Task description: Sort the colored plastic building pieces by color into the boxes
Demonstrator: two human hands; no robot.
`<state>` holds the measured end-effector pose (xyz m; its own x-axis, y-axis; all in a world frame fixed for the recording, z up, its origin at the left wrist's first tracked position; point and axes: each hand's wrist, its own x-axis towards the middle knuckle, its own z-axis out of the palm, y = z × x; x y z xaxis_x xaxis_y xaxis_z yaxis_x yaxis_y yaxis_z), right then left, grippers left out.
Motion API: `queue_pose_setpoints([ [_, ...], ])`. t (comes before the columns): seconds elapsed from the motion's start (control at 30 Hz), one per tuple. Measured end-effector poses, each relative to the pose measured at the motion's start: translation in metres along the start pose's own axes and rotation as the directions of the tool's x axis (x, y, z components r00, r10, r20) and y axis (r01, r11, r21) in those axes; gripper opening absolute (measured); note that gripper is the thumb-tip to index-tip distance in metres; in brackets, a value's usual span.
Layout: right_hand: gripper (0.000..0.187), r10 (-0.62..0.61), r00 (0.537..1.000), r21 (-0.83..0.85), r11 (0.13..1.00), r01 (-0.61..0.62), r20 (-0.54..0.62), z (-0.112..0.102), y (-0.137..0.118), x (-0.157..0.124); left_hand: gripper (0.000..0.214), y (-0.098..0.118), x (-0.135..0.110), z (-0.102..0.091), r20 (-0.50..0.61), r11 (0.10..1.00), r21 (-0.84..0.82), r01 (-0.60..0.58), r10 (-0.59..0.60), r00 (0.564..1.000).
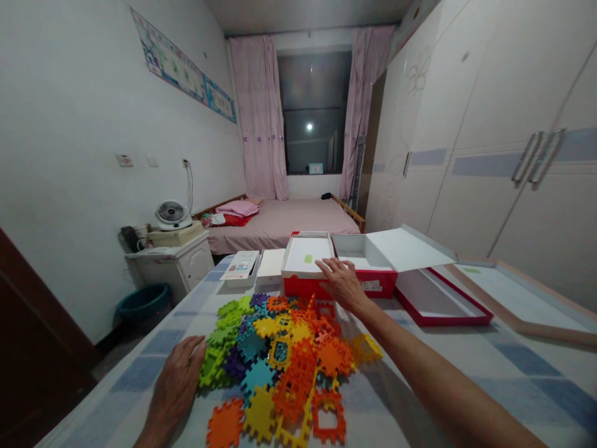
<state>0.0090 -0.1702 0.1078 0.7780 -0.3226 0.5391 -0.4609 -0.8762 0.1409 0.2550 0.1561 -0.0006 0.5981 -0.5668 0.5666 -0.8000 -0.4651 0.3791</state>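
A heap of interlocking plastic puzzle tiles [280, 348] in green, purple, blue, yellow and orange lies on the table in front of me. My left hand [180, 379] rests on the cloth at the heap's left side, fingers stretched forward beside the green tiles [217, 348]. Beyond the heap, my right hand [342, 281] reaches over the near side of a red-and-white box [303, 285]. Its fingers are extended and apart around the box's right front corner; the thumb side is partly hidden. A white sheet with a small green mark shows inside that box section.
An open-flapped box section [392, 283] adjoins on the right, beside a red-rimmed lid [448, 317] and a tan-framed board [522, 323]. Small white boxes [240, 266] stand at the back left. The checked cloth [140, 361] covers the table; a bed [298, 214] lies beyond.
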Motion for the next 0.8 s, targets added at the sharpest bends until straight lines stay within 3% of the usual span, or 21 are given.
queue_pose_setpoints([
  [0.2,0.037,0.074,0.995,-0.032,0.997,-0.072,0.069,0.013,0.007,0.023,0.048,0.006,0.001,0.003,0.104,0.998,-0.029,0.063,-0.060,0.993],
  [0.37,0.041,0.141,0.988,-0.050,0.989,-0.138,0.064,0.004,0.007,0.020,0.041,0.000,-0.001,0.006,0.138,0.999,0.019,-0.035,0.032,0.990],
  [0.47,0.048,0.115,0.993,0.023,0.993,-0.115,0.012,-0.004,-0.005,-0.012,0.042,0.002,-0.002,0.005,0.198,0.998,-0.001,-0.059,0.058,0.978],
  [0.53,0.047,0.090,0.996,0.150,0.985,-0.087,-0.013,-0.008,-0.015,-0.048,0.045,0.012,-0.001,0.003,0.239,0.997,-0.072,0.015,0.003,0.971],
  [0.67,0.044,0.101,0.994,0.345,0.933,-0.105,0.030,-0.007,-0.031,-0.118,0.057,0.053,0.009,0.002,0.267,0.933,-0.267,0.240,-0.168,0.949],
  [0.8,0.040,0.071,0.996,0.370,0.925,-0.083,0.046,-0.001,-0.040,-0.147,0.063,0.096,0.021,0.007,0.170,0.901,-0.343,0.264,-0.217,0.961],
])
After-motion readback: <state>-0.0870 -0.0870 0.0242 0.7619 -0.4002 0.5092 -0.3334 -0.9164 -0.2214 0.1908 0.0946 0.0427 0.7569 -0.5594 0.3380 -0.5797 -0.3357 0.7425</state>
